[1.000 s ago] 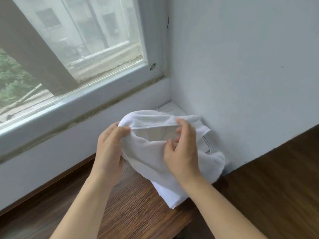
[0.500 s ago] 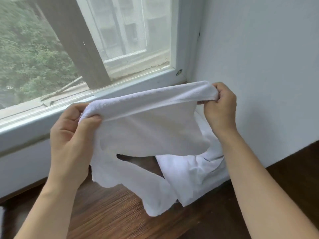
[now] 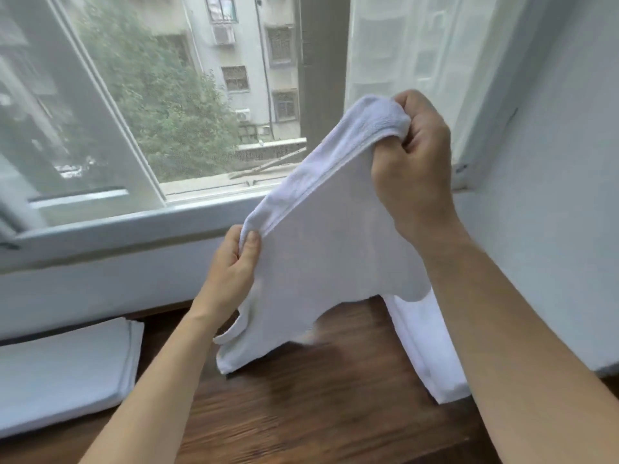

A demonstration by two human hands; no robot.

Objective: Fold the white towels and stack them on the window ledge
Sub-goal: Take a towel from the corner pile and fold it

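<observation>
A white towel (image 3: 328, 249) hangs in the air over the dark wooden ledge (image 3: 301, 413), its lower corner just above the wood. My left hand (image 3: 234, 266) pinches its lower-left top edge. My right hand (image 3: 412, 162) grips the bunched upper corner, raised high near the window frame. At the left, a stack of folded white towels (image 3: 63, 370) lies flat on the ledge. More white towels (image 3: 425, 356) sit in the right corner against the wall, partly hidden by my right forearm.
The window (image 3: 167, 112) with its white frame runs along the back, and a sheer white curtain (image 3: 402, 51) hangs at its right side. A white wall (image 3: 552, 195) closes off the right. Bare wood lies between the two piles.
I lifted the towel off the corner pile and spread it between both hands. My right hand has since risen higher, tilting the top edge, and the view has swung left to show the folded stack.
</observation>
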